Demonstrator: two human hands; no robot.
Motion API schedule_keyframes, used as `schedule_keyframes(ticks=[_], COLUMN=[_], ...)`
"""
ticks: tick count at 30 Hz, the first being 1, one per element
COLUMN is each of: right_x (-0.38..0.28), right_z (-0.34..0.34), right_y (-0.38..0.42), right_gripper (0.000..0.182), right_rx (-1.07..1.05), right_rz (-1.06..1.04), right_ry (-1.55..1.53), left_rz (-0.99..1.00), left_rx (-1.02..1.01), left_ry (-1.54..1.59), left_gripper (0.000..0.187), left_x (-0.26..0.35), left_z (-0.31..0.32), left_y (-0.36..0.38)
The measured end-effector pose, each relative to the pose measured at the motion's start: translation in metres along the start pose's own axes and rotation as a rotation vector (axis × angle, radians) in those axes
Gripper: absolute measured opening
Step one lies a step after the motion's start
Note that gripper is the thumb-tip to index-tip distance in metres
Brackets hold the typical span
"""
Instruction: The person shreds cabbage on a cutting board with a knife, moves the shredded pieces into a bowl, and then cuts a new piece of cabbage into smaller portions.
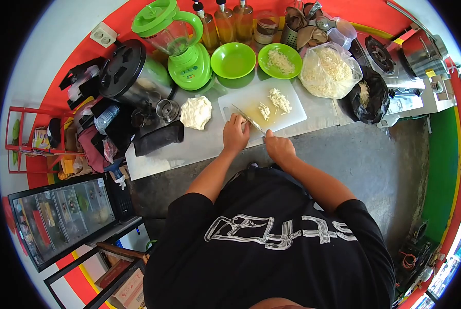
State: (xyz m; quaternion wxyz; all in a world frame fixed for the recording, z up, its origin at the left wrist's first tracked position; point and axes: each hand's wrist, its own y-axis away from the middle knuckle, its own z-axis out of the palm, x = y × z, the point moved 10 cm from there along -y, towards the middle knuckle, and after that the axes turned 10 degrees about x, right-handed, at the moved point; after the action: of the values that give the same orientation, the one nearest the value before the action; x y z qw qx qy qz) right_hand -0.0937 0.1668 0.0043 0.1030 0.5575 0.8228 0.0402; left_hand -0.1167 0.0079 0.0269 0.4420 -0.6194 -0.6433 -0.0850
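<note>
My right hand (280,148) is closed around the handle of a kitchen knife (254,124), whose blade slants up and left over the near edge of a white cutting board (233,98). Against that blade, the curled fingers of my left hand (236,133) are pressed. Just beyond the blade lies a small pile of pale chopped shreds (264,110), with a larger pile of shreds (280,101) farther right on the board. To the left of the board sits a round, crumpled white bundle (195,113).
Behind the board stand an empty green bowl (233,61), a green plate (264,65) holding shreds and a green blender (189,67). A clear bag of shreds (330,71) and a black bag (370,98) are at right, beside a stove (379,54). A black cloth (158,139) lies left.
</note>
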Motion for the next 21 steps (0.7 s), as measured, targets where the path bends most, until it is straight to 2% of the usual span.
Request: schedule_keyframes(ticks=[2,6,15,21], right_x=[-0.005,-0.01,-0.008,-0.016], right_z=[-0.011,-0.035,-0.002,-0.021], right_y=[-0.011,-0.01,-0.007,-0.027], right_gripper=[0.032,0.033,0.032,0.032], right_rx=[-0.002,-0.054,-0.096,-0.07], right_rz=[-0.014,-0.036,0.044,-0.006], right_ry=[-0.138,-0.141,-0.178,-0.209], left_rz=[-0.02,-0.037,-0.032,0.001], left_rx=[0.002,-0.006,0.035,0.063], left_ry=[0.026,0.032,-0.034,0.004], left_gripper=[0.016,0.015,0.015,0.014], left_x=[0.001,0.004,-0.002,0.004], left_z=[-0.003,-0.003,0.002,-0.003], left_y=[-0.002,-0.002,0.005,0.0])
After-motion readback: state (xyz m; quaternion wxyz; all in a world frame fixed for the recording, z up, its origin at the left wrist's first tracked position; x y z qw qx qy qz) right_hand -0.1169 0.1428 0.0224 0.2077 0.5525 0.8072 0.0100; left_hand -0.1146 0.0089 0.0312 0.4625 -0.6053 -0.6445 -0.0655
